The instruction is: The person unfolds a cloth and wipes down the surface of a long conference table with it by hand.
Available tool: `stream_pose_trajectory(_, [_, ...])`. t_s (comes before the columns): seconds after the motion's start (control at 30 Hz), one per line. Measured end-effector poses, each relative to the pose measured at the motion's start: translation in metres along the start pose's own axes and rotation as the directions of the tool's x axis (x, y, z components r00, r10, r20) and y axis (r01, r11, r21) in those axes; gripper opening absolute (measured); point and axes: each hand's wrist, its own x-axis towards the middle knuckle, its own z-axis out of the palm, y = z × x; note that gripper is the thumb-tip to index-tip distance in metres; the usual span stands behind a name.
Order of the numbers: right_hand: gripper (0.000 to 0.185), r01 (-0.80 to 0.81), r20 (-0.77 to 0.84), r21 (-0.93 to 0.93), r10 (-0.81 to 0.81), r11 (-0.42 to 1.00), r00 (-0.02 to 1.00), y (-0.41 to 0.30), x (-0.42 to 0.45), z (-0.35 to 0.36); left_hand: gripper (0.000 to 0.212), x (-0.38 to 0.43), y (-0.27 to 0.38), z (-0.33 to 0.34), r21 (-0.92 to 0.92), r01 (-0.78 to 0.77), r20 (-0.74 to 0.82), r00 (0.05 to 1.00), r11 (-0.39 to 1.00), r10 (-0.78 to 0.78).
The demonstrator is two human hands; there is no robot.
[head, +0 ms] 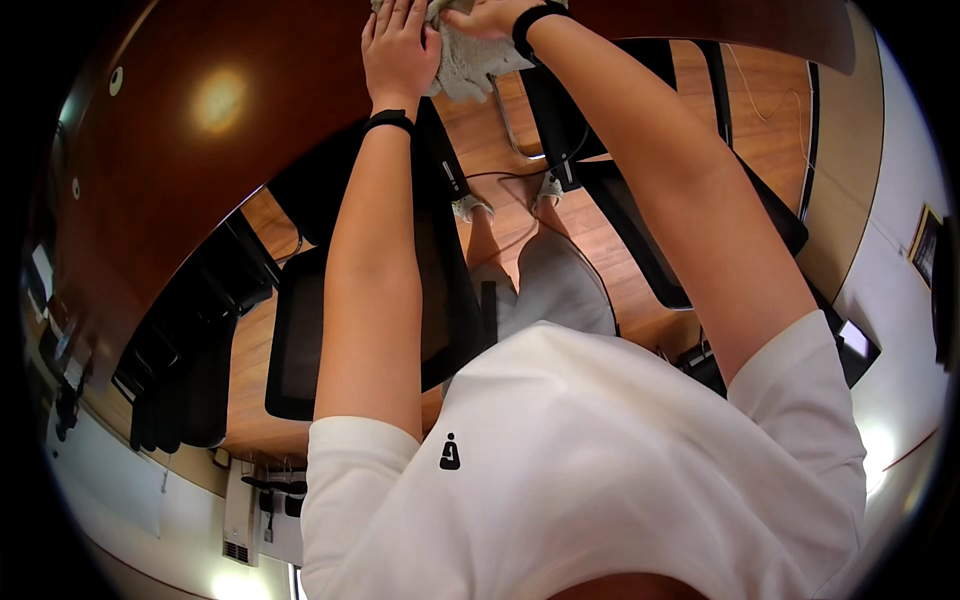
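A light grey cloth [480, 64] lies bunched at the edge of a dark reddish-brown glossy table [225, 150], at the top of the view, part of it hanging over the edge. My left hand [400, 49] rests on the cloth's left side with the fingers stretched forward. At its right side my right hand [491, 16] touches the cloth, the thumb pointing left; its fingers are partly cut off by the picture's top. Both wrists wear black bands. Whether either hand grips the fabric is not clear.
Black chairs [300, 337] stand along the table, with another chair [637, 232] to the right of my legs. A dark cable [502, 174] crosses the wooden floor [480, 127] near my feet. Round white-rimmed fittings [115, 81] sit on the tabletop. A wall [892, 150] stands at the right.
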Motion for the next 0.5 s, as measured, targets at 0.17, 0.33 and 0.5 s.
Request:
stream_pose_trajectory(0.17, [0.133, 0.033, -0.026, 0.014, -0.032, 0.999, 0.999, -0.016, 0.006, -0.011, 0.061, -0.010, -0.033, 0.018, -0.016, -0.013, 0.006, 1.000, 1.000, 0.013])
stream_pose_trajectory(0.33, [0.134, 0.018, -0.043, -0.019, -0.018, 1.000, 0.999, -0.008, 0.025, -0.007, 0.055, -0.003, -0.013, 0.018, 0.004, 0.017, -0.062, 0.998, 1.000, -0.017])
stream_pose_trajectory(0.5, [0.137, 0.093, -0.100, 0.053, -0.087, 0.994, 0.991, -0.028, 0.045, 0.011, 0.056, -0.008, -0.033, 0.013, 0.049, 0.075, -0.064, 0.995, 0.996, -0.072])
